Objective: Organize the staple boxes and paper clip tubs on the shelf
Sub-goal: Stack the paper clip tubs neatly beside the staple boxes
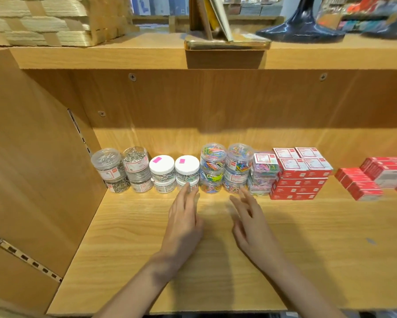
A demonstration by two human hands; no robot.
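**Squaring up the tub row**

Left hand [183,216] released, fingers straight, tips touching the white-lidded tubs [187,172]. Right hand [250,222] released too, fingers spread, grasping nothing, tips just before the coloured clip tubs [238,167]. Beyond, along the shelf [284,237] back: silver clip tubs [121,169] at far left, pastel clip boxes [264,174], then stacked red staple boxes [302,173]; loose red staple boxes [362,182] apart at right, skewed. Best nudged with flat fingertips low on each stack, evenly, to avoid toppling upper tubs; skewed boxes probably next.

Both forearms are bare, no sleeves showing; the left hand [181,223] and right hand [253,228] wear nothing.
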